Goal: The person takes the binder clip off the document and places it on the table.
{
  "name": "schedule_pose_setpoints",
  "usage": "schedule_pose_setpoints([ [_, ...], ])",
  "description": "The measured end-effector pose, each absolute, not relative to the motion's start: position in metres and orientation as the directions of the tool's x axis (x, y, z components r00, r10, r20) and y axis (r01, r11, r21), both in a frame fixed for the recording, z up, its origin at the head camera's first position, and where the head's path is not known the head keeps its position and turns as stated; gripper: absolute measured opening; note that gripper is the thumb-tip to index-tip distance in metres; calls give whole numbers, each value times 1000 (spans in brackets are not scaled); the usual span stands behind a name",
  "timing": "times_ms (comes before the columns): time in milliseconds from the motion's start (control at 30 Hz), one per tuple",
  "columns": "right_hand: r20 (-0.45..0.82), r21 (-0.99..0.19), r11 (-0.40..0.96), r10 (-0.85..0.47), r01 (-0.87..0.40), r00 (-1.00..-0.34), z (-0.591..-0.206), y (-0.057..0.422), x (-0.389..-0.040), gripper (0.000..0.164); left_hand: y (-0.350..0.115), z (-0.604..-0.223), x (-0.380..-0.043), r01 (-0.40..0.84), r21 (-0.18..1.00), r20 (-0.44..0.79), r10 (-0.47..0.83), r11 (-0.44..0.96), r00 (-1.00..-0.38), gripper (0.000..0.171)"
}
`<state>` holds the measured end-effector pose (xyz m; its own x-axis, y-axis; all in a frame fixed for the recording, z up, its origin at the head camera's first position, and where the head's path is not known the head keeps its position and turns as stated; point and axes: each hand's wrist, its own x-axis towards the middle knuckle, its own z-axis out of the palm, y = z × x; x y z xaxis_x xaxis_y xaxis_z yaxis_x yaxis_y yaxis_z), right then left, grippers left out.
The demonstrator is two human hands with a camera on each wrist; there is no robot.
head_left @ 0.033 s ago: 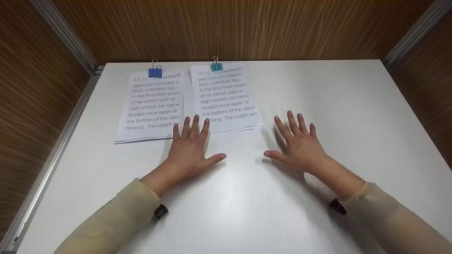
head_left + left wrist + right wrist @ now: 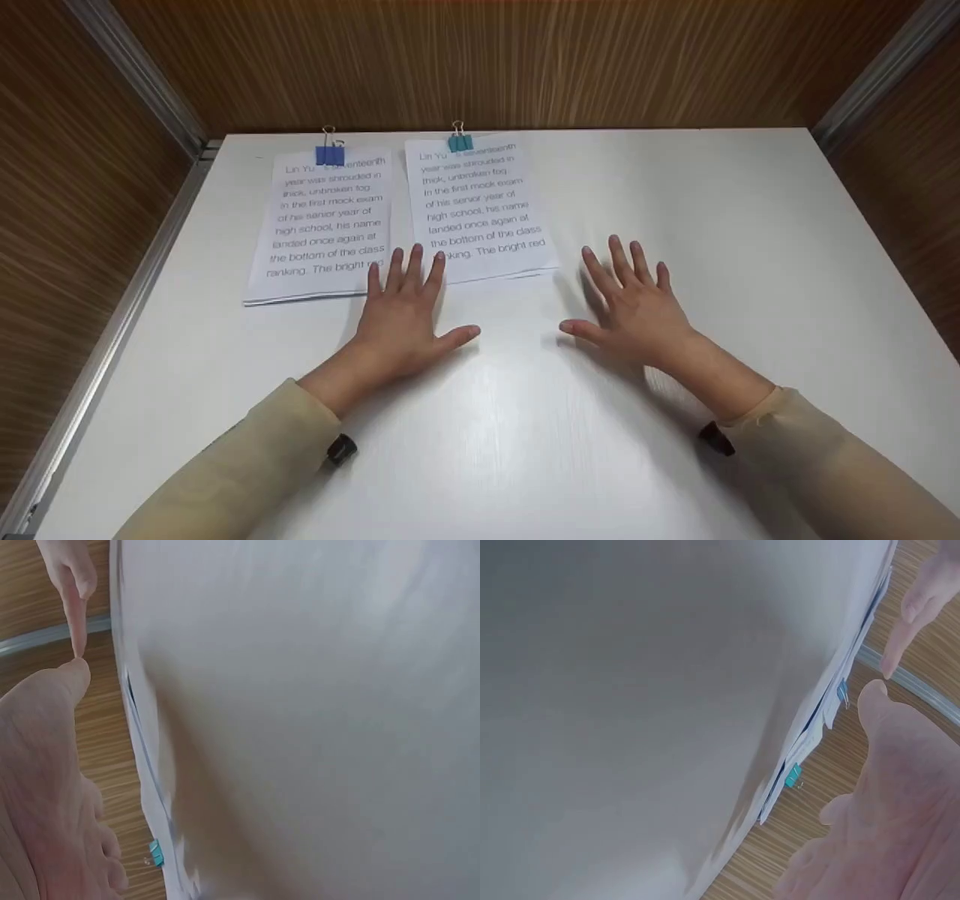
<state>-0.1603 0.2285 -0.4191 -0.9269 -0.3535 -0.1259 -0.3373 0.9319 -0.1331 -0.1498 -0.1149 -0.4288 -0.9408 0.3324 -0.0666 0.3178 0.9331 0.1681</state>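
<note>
My left hand (image 2: 401, 326) is spread palm down over the table, its fingertips overlapping the lower edges of two paper stacks in the head view. The left stack (image 2: 326, 225) carries printed text and a blue binder clip (image 2: 330, 155) at its top. On the right stack (image 2: 480, 202), with the same text, sits a teal binder clip (image 2: 460, 142). My right hand (image 2: 637, 307), also spread and holding nothing, hovers to the right of the papers with its shadow beneath. Both thumbs point inward with a gap between them. The wrist views show the palms beside the tabletop, fingers extended.
The white table (image 2: 510, 435) ends at a brown wood-grain panel (image 2: 480, 60) at the back, with similar panels on both sides. A metal rail (image 2: 112, 360) runs along the left edge. Dark wrist devices (image 2: 342, 450) show under the sleeves.
</note>
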Motion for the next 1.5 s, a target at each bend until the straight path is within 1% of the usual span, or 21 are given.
schedule_pose_setpoints([
  [167,-132,-150,926,-366,-347,-921,-417,219,-175,106,-116,-428,-159,311,173,-65,326,935,-943,116],
  [333,-108,-196,911,-389,-364,-915,-414,202,-202,100,-118,-424,-178,295,187,-70,312,937,-947,114],
  [467,-91,-202,903,-403,-379,-911,-415,188,-223,95,-118,-423,-195,287,197,-71,306,937,-950,111],
  [767,-118,-215,889,-434,-403,-893,-422,166,-257,87,-122,-427,-222,283,168,-106,302,944,-947,105],
  [867,-141,-207,890,-438,-406,-888,-425,161,-263,86,-124,-430,-227,277,173,-128,300,945,-945,104],
  [1100,-230,-139,892,-452,-431,-862,-428,159,-270,90,-126,-434,-234,266,165,-216,298,950,-930,103],
  [1233,-267,-187,888,-457,-419,-849,-429,161,-270,85,-127,-433,-236,279,161,-274,314,947,-909,99],
  [1333,-284,-219,887,-455,-405,-844,-429,162,-270,83,-127,-431,-237,285,172,-294,325,943,-899,97],
  [1500,-284,-227,885,-460,-406,-841,-431,164,-267,84,-127,-427,-238,303,174,-310,344,937,-887,98],
])
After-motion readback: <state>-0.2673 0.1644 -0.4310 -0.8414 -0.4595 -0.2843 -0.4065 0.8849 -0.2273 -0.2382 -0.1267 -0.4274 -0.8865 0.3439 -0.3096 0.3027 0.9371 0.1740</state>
